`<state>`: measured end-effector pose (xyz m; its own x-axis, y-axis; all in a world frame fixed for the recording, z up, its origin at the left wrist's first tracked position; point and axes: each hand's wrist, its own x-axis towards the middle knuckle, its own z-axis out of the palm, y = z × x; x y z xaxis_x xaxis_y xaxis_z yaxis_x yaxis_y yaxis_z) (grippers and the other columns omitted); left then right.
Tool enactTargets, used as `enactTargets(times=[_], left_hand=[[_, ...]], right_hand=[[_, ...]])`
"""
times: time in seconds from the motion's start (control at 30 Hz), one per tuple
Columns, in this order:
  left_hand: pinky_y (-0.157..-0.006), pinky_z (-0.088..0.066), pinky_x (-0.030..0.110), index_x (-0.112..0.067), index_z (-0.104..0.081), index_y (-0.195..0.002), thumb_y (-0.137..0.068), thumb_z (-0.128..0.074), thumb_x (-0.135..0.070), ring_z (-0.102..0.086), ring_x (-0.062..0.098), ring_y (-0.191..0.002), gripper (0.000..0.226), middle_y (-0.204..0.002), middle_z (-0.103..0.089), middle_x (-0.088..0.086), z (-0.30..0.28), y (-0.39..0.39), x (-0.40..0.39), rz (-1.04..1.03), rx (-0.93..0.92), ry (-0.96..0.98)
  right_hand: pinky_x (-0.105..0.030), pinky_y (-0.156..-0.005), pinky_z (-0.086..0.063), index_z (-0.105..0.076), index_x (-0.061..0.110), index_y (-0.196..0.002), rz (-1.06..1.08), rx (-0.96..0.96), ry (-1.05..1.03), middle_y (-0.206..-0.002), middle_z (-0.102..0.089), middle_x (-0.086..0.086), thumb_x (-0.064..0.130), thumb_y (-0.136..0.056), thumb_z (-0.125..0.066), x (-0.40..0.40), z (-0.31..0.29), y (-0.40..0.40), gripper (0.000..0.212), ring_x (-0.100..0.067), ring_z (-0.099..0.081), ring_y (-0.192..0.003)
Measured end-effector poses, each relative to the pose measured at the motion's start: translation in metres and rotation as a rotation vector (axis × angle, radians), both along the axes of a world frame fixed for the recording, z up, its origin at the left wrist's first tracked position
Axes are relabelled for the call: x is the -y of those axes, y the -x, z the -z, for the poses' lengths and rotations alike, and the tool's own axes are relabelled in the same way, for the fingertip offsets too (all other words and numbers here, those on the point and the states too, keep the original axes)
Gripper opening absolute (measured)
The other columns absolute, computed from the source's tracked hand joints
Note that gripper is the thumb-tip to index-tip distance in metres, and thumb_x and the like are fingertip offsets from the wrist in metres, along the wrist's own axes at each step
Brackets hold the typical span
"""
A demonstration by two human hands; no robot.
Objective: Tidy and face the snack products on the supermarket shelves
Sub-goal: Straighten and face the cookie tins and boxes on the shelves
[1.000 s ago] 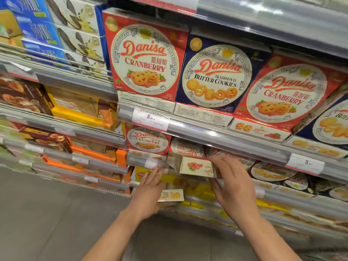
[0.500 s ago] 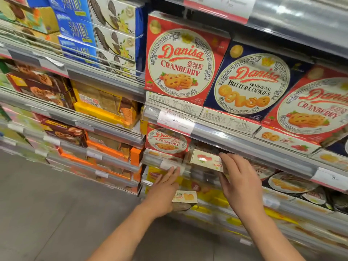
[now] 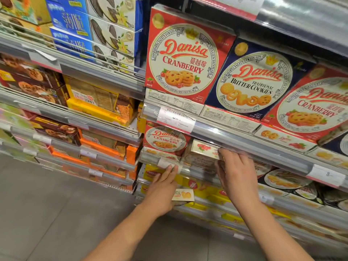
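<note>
Item: small cranberry cookie box [image 3: 204, 152], pale card with a red fruit print, on the second shelf under the upper price rail [image 3: 244, 140]. It sat tilted, corner forward, just beside a red cranberry box [image 3: 165, 141] that faced front.

Right hand [image 3: 235, 174]: we had its fingers curled round the tilted box's right end, grasping it.

Left hand [image 3: 162, 191]: we kept its fingers straight, tips touching the lower shelf rail [image 3: 165, 162]. A small butter cookie pack [image 3: 183, 194] showed at the palm; we could not tell whether the thumb pinched it or it merely lay on the shelf behind.

Above: large red cranberry box [image 3: 185, 59] and blue butter cookie box [image 3: 252, 81], upright, faces out.

Handling, as we judged: thin card, light, stiff along the edges, easily dented at the face; glossy, so somewhat slippery. Best held by the two short ends, turned square, then slid back flush beside its neighbour.
</note>
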<state>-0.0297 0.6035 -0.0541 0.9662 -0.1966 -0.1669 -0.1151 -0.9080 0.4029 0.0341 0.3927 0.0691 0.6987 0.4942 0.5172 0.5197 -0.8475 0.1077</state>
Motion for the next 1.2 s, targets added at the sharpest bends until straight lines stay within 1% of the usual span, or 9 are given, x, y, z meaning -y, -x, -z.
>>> enactTargets(times=[0.17, 0.33, 0.5, 0.7, 0.83, 0.93, 1.03, 1.13, 1.2], left_hand=[[-0.127, -0.011, 0.049, -0.019, -0.059, -0.121, -0.084, -0.076, -0.029, 0.018, 0.016, -0.155, 0.042, -0.168, 0.019, -0.004, -0.001, 0.001, 0.001, -0.014, -0.012, 0.021], [-0.128, -0.008, 0.049, -0.016, -0.058, -0.122, -0.08, -0.079, -0.023, 0.018, 0.015, -0.155, 0.047, -0.166, 0.021, -0.005, -0.006, 0.0, -0.003, 0.01, -0.036, -0.003], [-0.127, -0.011, 0.051, -0.019, -0.058, -0.123, -0.083, -0.077, -0.024, 0.017, 0.016, -0.155, 0.044, -0.168, 0.018, -0.004, -0.003, -0.001, -0.002, 0.006, -0.021, -0.018], [-0.128, -0.01, 0.048, -0.017, -0.058, -0.126, -0.083, -0.077, -0.028, 0.016, 0.016, -0.155, 0.048, -0.166, 0.02, -0.006, -0.003, -0.003, 0.001, -0.002, -0.001, -0.022], [-0.128, -0.011, 0.046, -0.018, -0.057, -0.13, -0.086, -0.074, -0.029, 0.013, 0.015, -0.156, 0.048, -0.169, 0.014, -0.004, -0.006, -0.003, 0.0, -0.005, 0.019, -0.034], [-0.127, -0.016, 0.045, -0.021, -0.057, -0.13, -0.087, -0.073, -0.035, 0.009, 0.015, -0.157, 0.048, -0.17, 0.009, -0.004, -0.006, -0.002, 0.002, -0.019, 0.036, -0.041], [-0.125, -0.023, 0.043, -0.023, -0.056, -0.129, -0.086, -0.073, -0.038, -0.002, 0.017, -0.158, 0.049, -0.171, 0.002, -0.005, -0.013, -0.002, 0.005, -0.035, 0.032, -0.036], [-0.122, -0.03, 0.042, -0.022, -0.054, -0.134, -0.084, -0.071, -0.041, -0.015, 0.019, -0.156, 0.056, -0.169, -0.017, -0.003, -0.026, -0.002, 0.016, -0.034, 0.022, -0.029], [-0.115, -0.038, 0.038, -0.023, -0.056, -0.131, -0.083, -0.069, -0.05, -0.029, 0.019, -0.149, 0.057, -0.161, -0.033, -0.004, -0.041, -0.002, 0.036, -0.007, 0.074, -0.029]], right_hand=[[-0.05, -0.082, -0.051, -0.059, 0.008, -0.126, 0.092, 0.04, 0.114, -0.109, -0.07, -0.016, 0.024, -0.082, -0.081, -0.002, -0.004, -0.006, 0.051, -0.041, -0.065, -0.099], [-0.042, -0.054, -0.053, -0.063, 0.009, -0.106, 0.15, 0.034, 0.185, -0.074, -0.071, -0.016, 0.025, -0.078, -0.087, -0.005, -0.007, -0.028, 0.041, -0.039, -0.067, -0.061], [-0.035, -0.043, -0.051, -0.065, 0.012, -0.092, 0.192, -0.049, 0.256, -0.063, -0.068, -0.01, 0.018, -0.059, -0.096, -0.004, -0.003, -0.039, 0.045, -0.033, -0.065, -0.049], [-0.034, -0.039, -0.049, -0.062, 0.012, -0.088, 0.118, -0.03, 0.18, -0.061, -0.065, -0.008, 0.035, -0.089, -0.072, -0.01, -0.01, -0.029, 0.024, -0.029, -0.062, -0.046], [-0.04, -0.054, -0.057, -0.058, 0.013, -0.103, 0.076, -0.037, 0.135, -0.077, -0.069, -0.009, 0.033, -0.09, -0.066, -0.003, -0.009, -0.019, 0.025, -0.03, -0.066, -0.062], [-0.045, -0.085, -0.054, -0.053, 0.009, -0.132, 0.004, -0.018, 0.084, -0.113, -0.067, -0.014, 0.025, -0.087, -0.069, 0.015, -0.005, -0.004, 0.051, -0.033, -0.065, -0.097], [-0.043, -0.11, -0.046, -0.053, 0.009, -0.142, -0.172, -0.127, 0.001, -0.142, -0.057, -0.01, 0.02, -0.091, -0.064, 0.048, 0.009, 0.025, 0.054, -0.027, -0.054, -0.128], [-0.036, -0.104, -0.053, -0.046, 0.028, -0.146, -0.134, -0.411, -0.034, -0.149, -0.052, 0.005, 0.043, -0.097, -0.054, 0.076, 0.03, 0.049, 0.052, -0.014, -0.053, -0.132], [-0.034, -0.113, -0.045, -0.036, 0.039, -0.152, -0.069, -0.598, -0.052, -0.158, -0.039, 0.013, 0.061, -0.094, -0.049, 0.09, 0.044, 0.054, 0.064, -0.009, -0.042, -0.142]])
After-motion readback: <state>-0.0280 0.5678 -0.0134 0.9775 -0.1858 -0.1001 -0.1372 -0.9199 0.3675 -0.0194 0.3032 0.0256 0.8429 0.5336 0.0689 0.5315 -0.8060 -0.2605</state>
